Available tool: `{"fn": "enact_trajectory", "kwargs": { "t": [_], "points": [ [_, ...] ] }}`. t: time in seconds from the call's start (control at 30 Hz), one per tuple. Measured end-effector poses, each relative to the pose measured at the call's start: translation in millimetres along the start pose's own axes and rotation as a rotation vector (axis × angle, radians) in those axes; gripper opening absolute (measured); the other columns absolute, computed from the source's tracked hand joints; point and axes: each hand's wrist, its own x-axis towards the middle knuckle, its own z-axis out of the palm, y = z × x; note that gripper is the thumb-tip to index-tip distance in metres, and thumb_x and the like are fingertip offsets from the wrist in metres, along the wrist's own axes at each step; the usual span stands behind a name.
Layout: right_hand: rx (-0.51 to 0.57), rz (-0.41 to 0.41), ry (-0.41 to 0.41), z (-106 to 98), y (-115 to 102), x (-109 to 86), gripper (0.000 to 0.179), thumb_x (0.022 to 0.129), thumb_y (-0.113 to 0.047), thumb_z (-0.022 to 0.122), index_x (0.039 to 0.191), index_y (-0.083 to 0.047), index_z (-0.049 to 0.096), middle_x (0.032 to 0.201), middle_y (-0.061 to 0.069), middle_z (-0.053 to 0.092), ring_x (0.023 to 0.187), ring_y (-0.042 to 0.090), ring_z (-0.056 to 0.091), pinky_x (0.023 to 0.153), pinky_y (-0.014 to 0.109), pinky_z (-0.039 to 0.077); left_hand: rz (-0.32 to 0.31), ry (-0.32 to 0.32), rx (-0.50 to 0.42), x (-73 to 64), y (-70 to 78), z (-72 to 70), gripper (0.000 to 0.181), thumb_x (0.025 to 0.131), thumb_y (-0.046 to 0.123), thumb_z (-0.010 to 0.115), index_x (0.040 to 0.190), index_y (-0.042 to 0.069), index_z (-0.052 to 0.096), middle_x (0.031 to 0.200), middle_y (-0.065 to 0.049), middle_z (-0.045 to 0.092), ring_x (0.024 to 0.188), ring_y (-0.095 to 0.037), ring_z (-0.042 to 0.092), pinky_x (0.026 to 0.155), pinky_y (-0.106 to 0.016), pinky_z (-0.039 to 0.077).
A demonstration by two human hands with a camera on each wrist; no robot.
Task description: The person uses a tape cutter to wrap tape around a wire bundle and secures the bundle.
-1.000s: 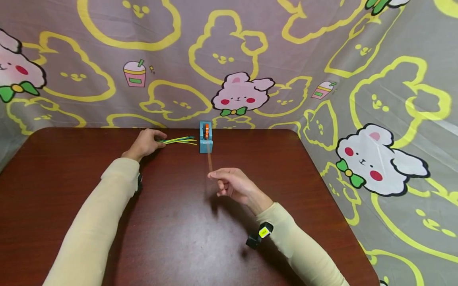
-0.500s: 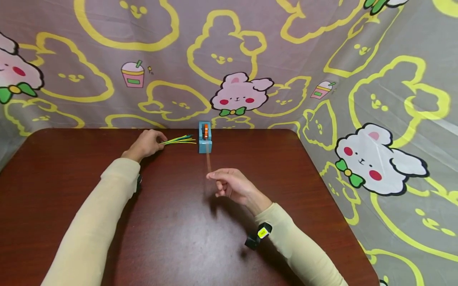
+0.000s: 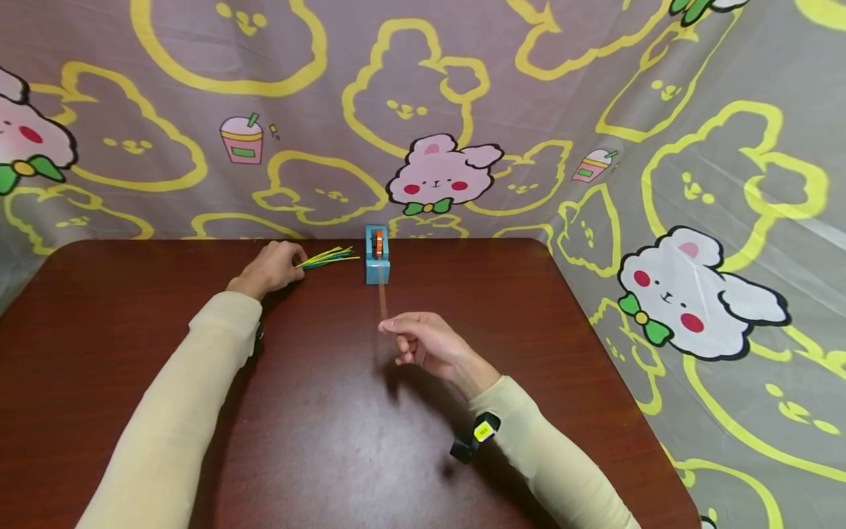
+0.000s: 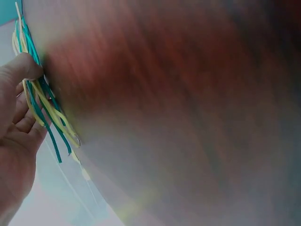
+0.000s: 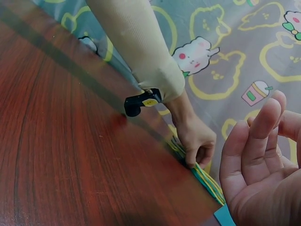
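Note:
At the table's far left side, my left hand pinches a bundle of thin yellow and green wires. Their free ends fan out rightward, close to a blue tape dispenser. The left wrist view shows thumb and fingers around the middle of the wires, with both ends sticking out. An orange tape roll sits in the dispenser. From it a strip of clear tape runs toward me, its end pinched between thumb and fingertip of my right hand. In the right wrist view the right hand hides most of the dispenser.
The dark reddish-brown wooden table has rounded far corners. A patterned curtain hangs directly behind the table and along its right side. Each wrist carries a small black strapped device, such as the one with a yellow label.
The wires have turned slightly in my left hand, their free ends shifting a little up and left. My right hand keeps its pinch on the tape and has barely moved.

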Motion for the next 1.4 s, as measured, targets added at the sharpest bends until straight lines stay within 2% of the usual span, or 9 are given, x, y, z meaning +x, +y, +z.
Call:
{"fn": "enact_trajectory", "kwargs": {
  "t": [0.4,0.63,0.93,1.07,1.4],
  "points": [
    [-0.005,0.001,0.002,0.9,0.0,0.6,0.019,0.099,-0.006,0.058,0.090,-0.011,0.074,0.055,-0.003,0.053,0.044,0.004,0.050,0.057,0.025,0.052,-0.034,-0.028,-0.013,-0.7,4.1,-1.8,0.025,0.089,0.006,0.068,0.111,-0.005,0.068,0.106,-0.022,0.067,0.098,-0.037,0.061,0.087,-0.052,0.049],
    [-0.003,0.004,-0.006,4.2,-1.8,1.2,0.020,0.100,-0.006,0.057,0.089,-0.011,0.074,0.055,-0.003,0.053,0.044,0.004,0.051,0.056,0.025,0.052,0.003,-0.068,0.027,-0.9,6.4,-6.8,0.031,0.088,0.006,0.068,0.116,-0.008,0.067,0.107,-0.023,0.068,0.100,-0.039,0.063,0.088,-0.053,0.050],
    [0.004,0.002,-0.003,5.5,-0.3,2.3,0.021,0.099,-0.005,0.057,0.089,-0.011,0.074,0.055,-0.003,0.053,0.044,0.004,0.050,0.056,0.024,0.052,0.028,-0.091,0.063,-1.8,10.4,-12.1,0.026,0.087,0.005,0.069,0.110,-0.008,0.070,0.107,-0.022,0.068,0.096,-0.037,0.063,0.085,-0.051,0.050],
    [0.003,-0.003,-0.006,5.0,1.4,2.8,0.023,0.100,-0.005,0.055,0.089,-0.011,0.074,0.055,-0.004,0.052,0.044,0.003,0.050,0.056,0.025,0.051,0.007,-0.102,0.048,-4.4,9.2,-10.8,0.027,0.089,0.006,0.067,0.111,-0.010,0.069,0.109,-0.025,0.067,0.101,-0.041,0.062,0.087,-0.053,0.050],
    [0.006,-0.014,-0.012,4.5,1.6,2.6,0.023,0.100,-0.005,0.055,0.089,-0.012,0.074,0.055,-0.004,0.053,0.045,0.003,0.051,0.056,0.025,0.051,0.015,-0.080,-0.059,-7.9,7.3,-12.3,0.028,0.095,0.008,0.068,0.114,-0.013,0.068,0.116,-0.030,0.066,0.115,-0.047,0.056,0.098,-0.056,0.045]
  ]
}}
